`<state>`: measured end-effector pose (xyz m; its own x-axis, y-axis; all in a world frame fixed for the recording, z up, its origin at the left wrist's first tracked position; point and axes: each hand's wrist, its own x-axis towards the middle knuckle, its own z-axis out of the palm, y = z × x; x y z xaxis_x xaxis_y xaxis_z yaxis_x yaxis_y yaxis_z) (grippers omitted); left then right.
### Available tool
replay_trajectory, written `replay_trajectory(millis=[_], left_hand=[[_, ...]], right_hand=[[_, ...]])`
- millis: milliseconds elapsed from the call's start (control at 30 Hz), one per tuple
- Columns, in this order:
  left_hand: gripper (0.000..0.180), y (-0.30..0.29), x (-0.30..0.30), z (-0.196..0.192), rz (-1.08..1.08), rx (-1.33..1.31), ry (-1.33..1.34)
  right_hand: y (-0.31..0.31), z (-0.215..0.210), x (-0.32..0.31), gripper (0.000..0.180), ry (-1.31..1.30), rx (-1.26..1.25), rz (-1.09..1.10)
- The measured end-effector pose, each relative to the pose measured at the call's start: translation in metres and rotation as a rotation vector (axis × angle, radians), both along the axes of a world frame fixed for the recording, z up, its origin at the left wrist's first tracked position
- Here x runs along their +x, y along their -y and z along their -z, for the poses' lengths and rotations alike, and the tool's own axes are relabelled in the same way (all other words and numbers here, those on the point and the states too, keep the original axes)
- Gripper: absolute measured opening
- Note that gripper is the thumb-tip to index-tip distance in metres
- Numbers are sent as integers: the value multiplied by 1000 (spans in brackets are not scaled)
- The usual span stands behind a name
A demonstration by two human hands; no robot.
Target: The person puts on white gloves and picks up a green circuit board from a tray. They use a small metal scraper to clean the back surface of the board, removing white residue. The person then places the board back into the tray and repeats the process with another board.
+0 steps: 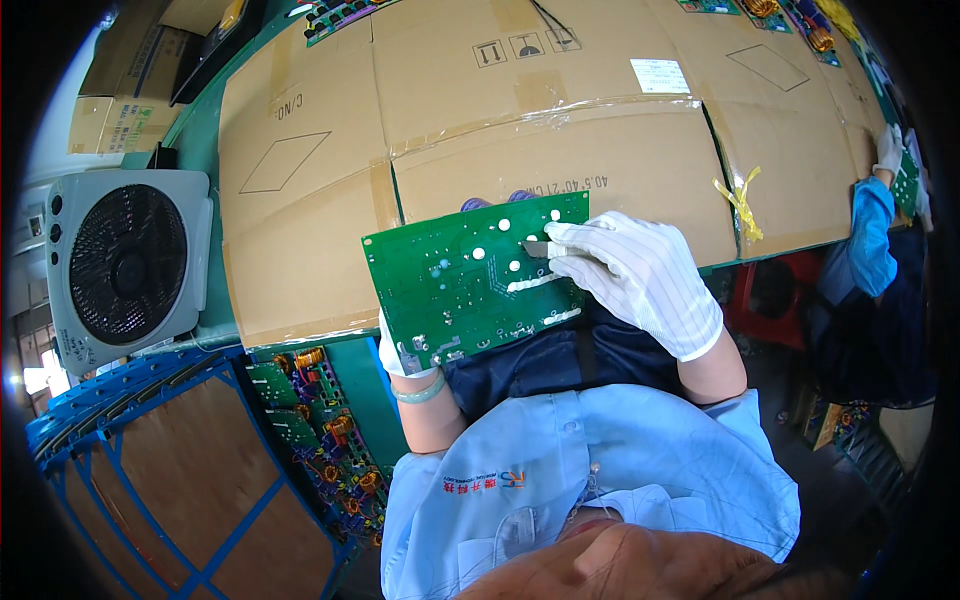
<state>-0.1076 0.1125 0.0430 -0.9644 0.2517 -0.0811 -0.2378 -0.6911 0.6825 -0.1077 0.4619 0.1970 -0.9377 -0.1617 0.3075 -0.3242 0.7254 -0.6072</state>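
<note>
A green circuit board [440, 290] is tilted up in front of me, its solder side facing me. White round blobs and two white strips lie on it, and purple parts [477, 203] peek out behind its far edge. My left hand [396, 352], in a white glove, grips the board's lower left edge; most of its fingers are hidden behind the board. My right hand [635, 275], in a striped white glove, is closed in a pinch on a small flat grey blade [537, 248]. The blade's end lies over the board among the white blobs.
Flattened cardboard [560, 150] covers the bench, with a knotted yellow tie [741, 205] near its front edge. A box fan [130, 265] stands at left. Boards with copper coils [340, 440] fill a space at lower left, beside a blue rack [230, 500]. At right, a co-worker's gloved hand [888, 150] holds another board.
</note>
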Motion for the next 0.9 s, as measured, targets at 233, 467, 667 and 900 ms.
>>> replay_trajectory(millis=[233,467,667,900], left_hand=[[54,2,-1,-1,2,-5,0],[56,3,-3,-3,4,-10,1],[57,3,-4,-2,-1,-11,-1],[58,-4,-4,-1,-23,-1,17]], right_hand=[[5,7,-3,19,-94,-69,49],[-3,10,-10,21,-133,-307,251],[-1,15,-2,38,-115,-217,187],[-5,20,1,45,-108,-148,249]])
